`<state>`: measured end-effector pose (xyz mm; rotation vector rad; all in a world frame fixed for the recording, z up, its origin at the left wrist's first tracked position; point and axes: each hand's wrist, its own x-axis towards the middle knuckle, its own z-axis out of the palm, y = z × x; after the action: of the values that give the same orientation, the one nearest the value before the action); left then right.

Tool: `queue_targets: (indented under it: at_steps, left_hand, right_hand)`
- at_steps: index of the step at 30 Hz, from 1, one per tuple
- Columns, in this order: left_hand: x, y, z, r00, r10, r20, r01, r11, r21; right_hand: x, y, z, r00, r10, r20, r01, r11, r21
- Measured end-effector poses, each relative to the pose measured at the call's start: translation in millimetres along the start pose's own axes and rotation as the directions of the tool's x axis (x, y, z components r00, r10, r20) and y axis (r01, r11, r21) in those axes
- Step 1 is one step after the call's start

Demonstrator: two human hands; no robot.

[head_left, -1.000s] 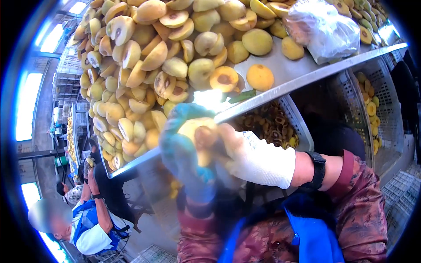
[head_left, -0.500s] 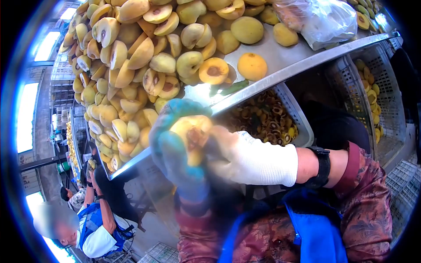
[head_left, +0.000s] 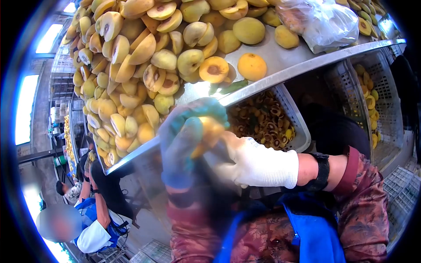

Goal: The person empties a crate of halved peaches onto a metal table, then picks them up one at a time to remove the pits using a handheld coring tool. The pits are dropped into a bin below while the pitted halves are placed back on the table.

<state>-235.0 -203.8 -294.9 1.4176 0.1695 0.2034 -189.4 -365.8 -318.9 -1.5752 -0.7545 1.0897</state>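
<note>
My left hand [head_left: 177,136], in a teal and grey glove, is closed around a yellow peach [head_left: 210,131] just over the metal table's near edge. Its fingers and some motion blur cover much of the fruit. Close against the peach is my right hand [head_left: 256,160], in a white knitted glove with soiled fingertips. Those fingers are curled, and what they grip is blurred and hidden. Beyond both hands lies a big heap of peaches [head_left: 131,70], many of them cut in half. A single peach half [head_left: 214,69] rests cut side up near the heap's edge.
The metal table edge [head_left: 307,70] runs just beyond my hands. Below it stands a crate [head_left: 302,131] of dark pitted scraps; another crate [head_left: 386,101] holds yellow fruit. A plastic bag [head_left: 329,26] lies on the table. A co-worker [head_left: 94,223] sits at lower left.
My left hand has turned the peach, so its cut face with the brown centre no longer faces me. The fingers now cover more of it. My right hand stays close beside it.
</note>
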Motion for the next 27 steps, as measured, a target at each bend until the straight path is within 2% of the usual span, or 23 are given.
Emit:
queue_targets:
  at_steps: [2, 3, 6, 9, 12, 13, 15, 18, 21, 24, 27]
  left_hand:
    - [1, -1, -2, 0.999, -0.049, -0.01, 0.049, 0.999, -0.003]
    - [2, -1, -7, 0.997, -0.065, 0.04, 0.066, 0.997, -0.028]
    - [3, 4, 0, 0.994, -0.104, 0.042, 0.106, 0.993, -0.049]
    - [8, 1, -6, 0.991, -0.077, 0.111, 0.087, 0.992, -0.09]
    - [6, 1, -9, 0.978, -0.182, 0.099, 0.193, 0.974, -0.12]
    - [5, -1, -6, 0.985, -0.159, 0.071, 0.168, 0.977, -0.134]
    - [6, -4, -12, 0.983, -0.094, 0.158, 0.119, 0.98, -0.158]
    - [8, -4, -19, 0.972, -0.075, 0.225, 0.108, 0.984, -0.139]
    - [8, 0, -19, 0.963, -0.122, 0.239, 0.146, 0.986, -0.086]
    - [8, 6, -15, 0.957, -0.138, 0.253, 0.161, 0.984, -0.072]
    - [6, 6, -17, 0.945, -0.189, 0.267, 0.22, 0.972, -0.089]
  right_hand:
    - [-7, -22, -16, 0.979, 0.122, 0.165, -0.159, 0.959, 0.235]
    - [-9, -31, -22, 0.952, 0.168, 0.254, -0.25, 0.909, 0.334]
    - [-9, -23, -16, 0.964, 0.147, 0.223, -0.215, 0.924, 0.317]
    - [-9, -33, -18, 0.952, 0.229, 0.205, -0.278, 0.924, 0.26]
    - [-8, -36, -22, 0.916, 0.163, 0.367, -0.334, 0.815, 0.474]
    - [-8, -36, -22, 0.919, 0.159, 0.36, -0.326, 0.821, 0.469]
    - [-6, -33, -19, 0.928, 0.146, 0.343, -0.302, 0.833, 0.463]
    - [-6, -31, -15, 0.949, 0.211, 0.235, -0.276, 0.916, 0.291]
    - [-5, -33, -13, 0.93, 0.276, 0.242, -0.332, 0.913, 0.237]
    - [-7, -30, -14, 0.928, 0.23, 0.295, -0.317, 0.901, 0.297]
    - [-7, -26, -12, 0.887, 0.208, 0.412, -0.41, 0.765, 0.497]
